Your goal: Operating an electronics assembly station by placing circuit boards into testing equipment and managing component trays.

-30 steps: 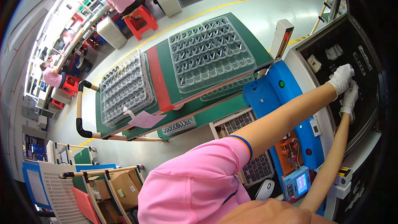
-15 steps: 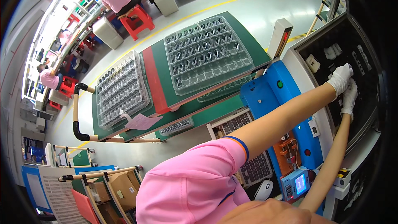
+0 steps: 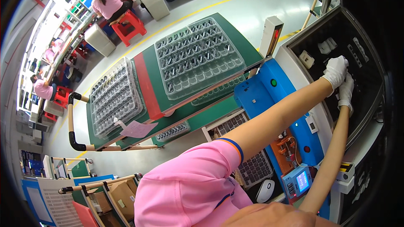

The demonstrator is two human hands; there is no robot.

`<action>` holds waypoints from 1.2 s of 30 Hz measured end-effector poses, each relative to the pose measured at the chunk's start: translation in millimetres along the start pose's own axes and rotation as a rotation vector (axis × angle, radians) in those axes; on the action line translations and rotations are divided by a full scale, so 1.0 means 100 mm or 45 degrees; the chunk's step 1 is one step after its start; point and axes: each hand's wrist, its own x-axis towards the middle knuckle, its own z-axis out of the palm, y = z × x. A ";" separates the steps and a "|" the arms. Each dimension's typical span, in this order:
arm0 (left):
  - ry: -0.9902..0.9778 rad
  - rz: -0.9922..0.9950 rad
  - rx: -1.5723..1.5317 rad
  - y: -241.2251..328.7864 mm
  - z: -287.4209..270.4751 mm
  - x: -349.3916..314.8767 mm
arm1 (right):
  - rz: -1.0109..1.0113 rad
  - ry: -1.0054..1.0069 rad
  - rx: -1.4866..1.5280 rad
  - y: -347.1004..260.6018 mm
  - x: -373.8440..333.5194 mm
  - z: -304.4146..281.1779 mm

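Observation:
My left hand, in a white glove, is at the black panel of a light grey cabinet, with its fingers closed. Just below it, my right hand, also white-gloved, rests against the same black panel and touches or nearly touches the left. Its fingers are bent together. Whatever the fingers hold, if anything, is hidden by the gloves. Around the hands the panel carries several pale parts: a cream block, a white piece and a narrow strip with dark slots.
Left of the panel stands a blue fixture with a green and a red button. Beside it are a small lit display, a keyboard and a white mouse. Clear trays of small dark parts lie on a green cart.
The whole view has shifted a little, so the surroundings appear further left. Both hands stay close together at the black panel, with little visible change in their grip.

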 end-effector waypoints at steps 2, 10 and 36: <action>0.039 0.058 0.048 0.04 -0.07 -0.01 | -0.100 -0.014 0.088 -0.01 0.00 -0.04; 0.328 0.571 -0.350 0.45 -0.76 -1.14 | 0.025 0.118 -0.168 -0.60 -0.33 -0.29; -0.465 0.267 0.301 -0.53 -1.83 -2.15 | -0.334 -0.050 -0.423 -1.27 -3.05 -0.72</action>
